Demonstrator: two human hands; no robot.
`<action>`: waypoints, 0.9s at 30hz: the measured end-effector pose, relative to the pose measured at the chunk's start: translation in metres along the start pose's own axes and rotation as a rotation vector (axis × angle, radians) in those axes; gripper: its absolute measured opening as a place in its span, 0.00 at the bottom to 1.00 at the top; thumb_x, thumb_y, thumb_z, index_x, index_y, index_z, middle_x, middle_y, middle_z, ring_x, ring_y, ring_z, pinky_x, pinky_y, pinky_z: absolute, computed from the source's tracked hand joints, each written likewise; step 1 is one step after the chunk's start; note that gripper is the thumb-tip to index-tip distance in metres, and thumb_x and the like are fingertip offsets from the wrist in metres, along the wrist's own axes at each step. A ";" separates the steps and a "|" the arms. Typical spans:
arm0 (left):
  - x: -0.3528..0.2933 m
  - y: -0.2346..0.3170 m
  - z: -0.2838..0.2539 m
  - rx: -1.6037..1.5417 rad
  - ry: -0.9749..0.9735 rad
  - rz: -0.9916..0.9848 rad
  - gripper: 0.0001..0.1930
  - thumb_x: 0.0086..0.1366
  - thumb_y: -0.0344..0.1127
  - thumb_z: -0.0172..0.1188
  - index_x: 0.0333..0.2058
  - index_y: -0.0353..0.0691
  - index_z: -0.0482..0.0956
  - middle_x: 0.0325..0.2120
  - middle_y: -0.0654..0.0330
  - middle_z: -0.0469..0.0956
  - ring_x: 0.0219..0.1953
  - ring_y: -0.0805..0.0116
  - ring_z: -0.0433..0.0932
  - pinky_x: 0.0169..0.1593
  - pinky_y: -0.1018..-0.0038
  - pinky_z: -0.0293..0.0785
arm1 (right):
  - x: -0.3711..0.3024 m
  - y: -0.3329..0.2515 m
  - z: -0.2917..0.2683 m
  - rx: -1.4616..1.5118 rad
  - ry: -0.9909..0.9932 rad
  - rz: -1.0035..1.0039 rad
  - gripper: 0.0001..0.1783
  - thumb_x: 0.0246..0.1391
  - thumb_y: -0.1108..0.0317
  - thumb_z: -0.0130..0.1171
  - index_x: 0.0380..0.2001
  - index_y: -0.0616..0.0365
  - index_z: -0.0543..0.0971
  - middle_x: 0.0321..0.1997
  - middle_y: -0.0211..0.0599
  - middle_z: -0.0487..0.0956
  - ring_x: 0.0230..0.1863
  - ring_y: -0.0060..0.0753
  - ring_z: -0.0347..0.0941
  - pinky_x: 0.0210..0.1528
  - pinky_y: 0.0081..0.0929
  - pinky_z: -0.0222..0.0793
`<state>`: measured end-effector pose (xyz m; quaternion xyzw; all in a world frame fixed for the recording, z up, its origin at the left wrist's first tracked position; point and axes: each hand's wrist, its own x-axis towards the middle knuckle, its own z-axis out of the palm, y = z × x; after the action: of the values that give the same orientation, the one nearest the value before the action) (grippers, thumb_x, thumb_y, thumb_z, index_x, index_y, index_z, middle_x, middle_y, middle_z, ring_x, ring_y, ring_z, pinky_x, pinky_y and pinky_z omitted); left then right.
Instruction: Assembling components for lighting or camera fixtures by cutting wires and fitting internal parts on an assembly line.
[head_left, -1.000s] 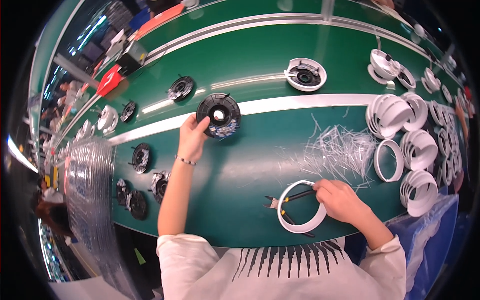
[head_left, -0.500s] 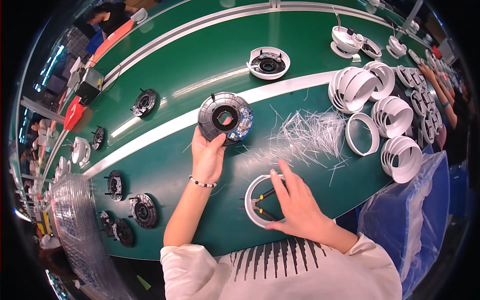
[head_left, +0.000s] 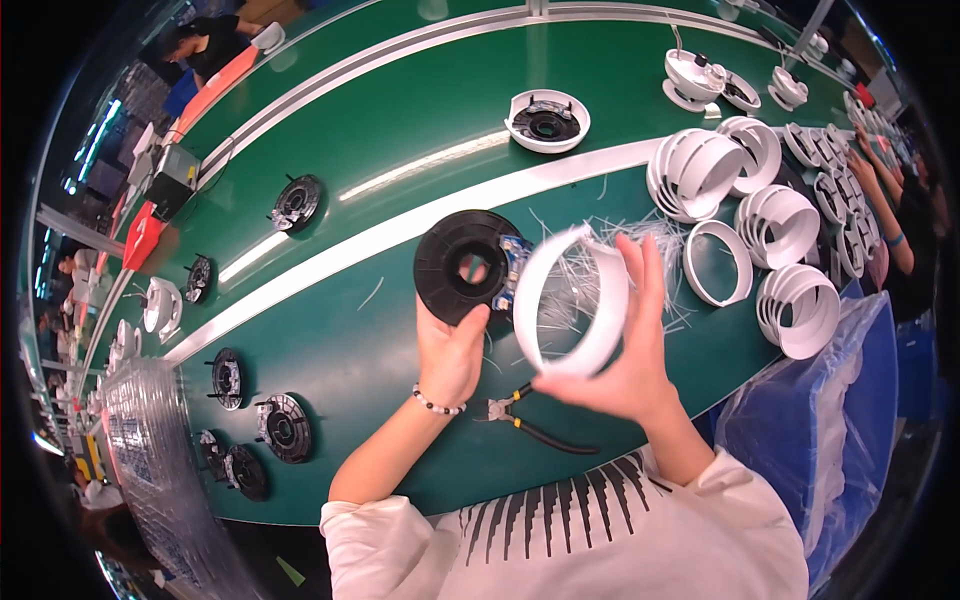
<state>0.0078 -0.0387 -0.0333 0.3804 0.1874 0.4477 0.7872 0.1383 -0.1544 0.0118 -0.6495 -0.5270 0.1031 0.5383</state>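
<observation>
- Holding the black disc (head_left: 450, 265) in my left hand (head_left: 452, 355), thumb on its lower edge; circuit board (head_left: 514, 270) on its right side, facing the ring.
- Right hand (head_left: 640, 365) grips the white ring (head_left: 526, 300), thumb low, fingers spread along the right wall. Both parts are up off the bench.
- Ring rim is right beside the board; can't tell if they touch. Likely risk: rim knocks components if I close in at a tilt.
- Wide, light-looking hold: ring could twist or slip if pushed on one side.
- Ring is blurred, so I can't judge its alignment with the disc.
- Clippings (head_left: 672, 245) lie behind the ring; a strip could snag if I dip low.
- Cutters (head_left: 497, 409) lie below both parts; a dropped part could land on them and get scratched.
</observation>
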 end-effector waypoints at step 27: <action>-0.007 0.020 -0.008 -0.308 -0.192 -0.556 0.26 0.60 0.48 0.37 0.51 0.35 0.60 0.48 0.52 0.65 0.49 0.60 0.65 0.53 0.65 0.60 | 0.022 0.002 0.012 0.068 -0.487 -0.249 0.67 0.17 0.56 0.72 0.58 0.59 0.40 0.62 0.58 0.35 0.62 0.62 0.31 0.60 0.49 0.37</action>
<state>-0.0122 -0.0346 -0.0235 0.2317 0.1394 0.2008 0.9416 0.1404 -0.1297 0.0150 -0.5172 -0.7130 0.2070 0.4258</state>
